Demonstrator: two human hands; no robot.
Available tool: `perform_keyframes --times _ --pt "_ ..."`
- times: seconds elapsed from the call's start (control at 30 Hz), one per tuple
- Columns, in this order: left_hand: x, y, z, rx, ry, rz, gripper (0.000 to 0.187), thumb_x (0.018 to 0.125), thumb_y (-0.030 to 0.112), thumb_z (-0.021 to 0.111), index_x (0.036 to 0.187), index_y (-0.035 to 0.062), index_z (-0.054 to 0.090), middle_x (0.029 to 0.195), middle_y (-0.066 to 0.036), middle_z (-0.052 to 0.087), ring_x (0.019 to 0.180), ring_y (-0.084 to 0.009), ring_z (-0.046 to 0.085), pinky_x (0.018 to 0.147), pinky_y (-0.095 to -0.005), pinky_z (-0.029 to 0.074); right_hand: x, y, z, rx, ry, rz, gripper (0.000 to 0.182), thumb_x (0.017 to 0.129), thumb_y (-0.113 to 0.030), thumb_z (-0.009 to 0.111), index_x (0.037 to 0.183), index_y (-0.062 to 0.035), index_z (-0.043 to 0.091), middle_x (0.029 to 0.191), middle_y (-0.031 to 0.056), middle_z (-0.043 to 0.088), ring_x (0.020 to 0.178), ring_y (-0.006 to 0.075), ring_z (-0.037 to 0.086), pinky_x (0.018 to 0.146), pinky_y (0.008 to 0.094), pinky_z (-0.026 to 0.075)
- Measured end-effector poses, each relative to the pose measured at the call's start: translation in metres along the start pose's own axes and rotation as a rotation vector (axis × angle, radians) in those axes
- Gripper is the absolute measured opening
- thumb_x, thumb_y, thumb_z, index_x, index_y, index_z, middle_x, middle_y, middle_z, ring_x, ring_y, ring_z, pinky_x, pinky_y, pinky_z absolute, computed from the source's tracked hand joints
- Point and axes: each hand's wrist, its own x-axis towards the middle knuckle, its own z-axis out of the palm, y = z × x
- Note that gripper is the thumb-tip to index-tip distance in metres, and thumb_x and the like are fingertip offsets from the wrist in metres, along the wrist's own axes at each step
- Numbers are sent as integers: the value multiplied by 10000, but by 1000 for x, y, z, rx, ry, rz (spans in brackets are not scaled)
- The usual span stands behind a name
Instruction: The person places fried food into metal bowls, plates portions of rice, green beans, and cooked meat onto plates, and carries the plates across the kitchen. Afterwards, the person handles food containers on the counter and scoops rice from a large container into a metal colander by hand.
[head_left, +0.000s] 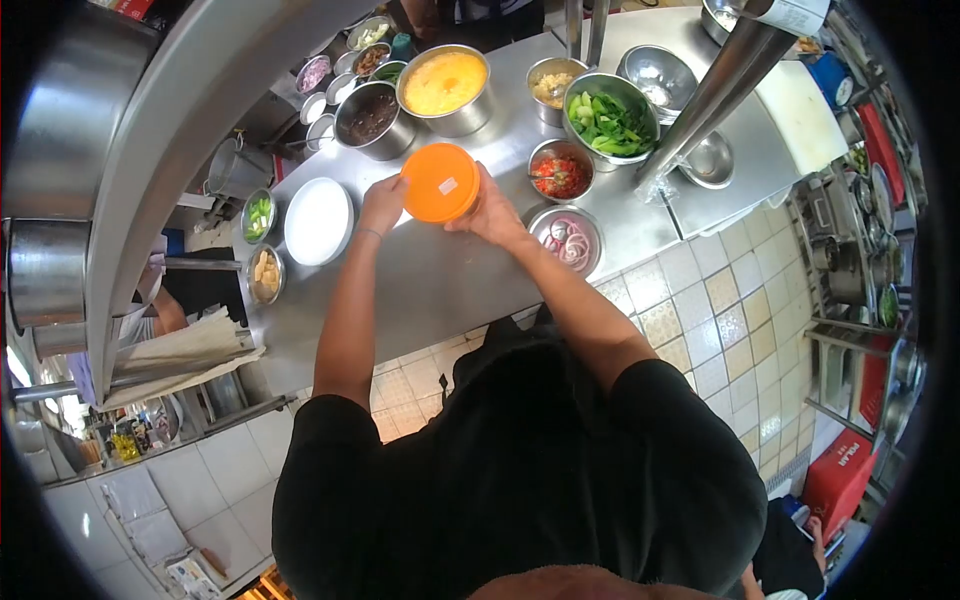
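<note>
Between my two hands is a round orange lid (441, 182) with a small white label, above the steel counter. My left hand (383, 205) is closed on its left edge. My right hand (490, 208) grips the right edge, fingers curled around it. Whatever is beneath the lid is hidden. Left of my left hand lies a white plate (319, 221). Behind the lid stand a steel pot of yellow liquid (445, 82) and a pot of dark sauce (374, 118). To the right are a bowl of chopped red peppers (561, 172) and a bowl of sliced onion rings (566, 243).
A bowl of green leaves (610, 120) stands behind a steel post (715, 85). Small bowls of green pieces (259, 216) and yellowish pieces (266, 275) line the counter's left edge. A white cutting board (800, 118) lies far right. Other people are partly visible nearby.
</note>
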Motion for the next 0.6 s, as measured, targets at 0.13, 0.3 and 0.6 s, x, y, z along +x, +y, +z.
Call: perform_keyframes --times 0.13,0.3,0.6 --pt "-30 8 4 349 93 -21 317 883 269 563 980 -4 691 895 -171 704 873 -321 666 799 -378 488 -1 -5 -5 -18 -18 14 1176 590 -23 865 1473 -5 89 1355 128 487 1281 224 448 1041 336 402" --pt "-83 37 5 99 118 -122 331 844 297 617 972 3 699 821 -156 698 765 -261 669 735 -375 497 -4 -13 -7 -184 34 26 1187 588 -39 870 1472 12 80 1354 128 491 1290 219 437 1038 340 399" --pt "2 8 3 -176 72 -227 258 839 186 645 1001 -14 658 838 -82 667 710 -155 632 606 -298 502 -1 -5 -3 17 -12 -16 1049 594 6 846 1419 -29 200 1350 109 471 1279 227 439 1055 353 388"
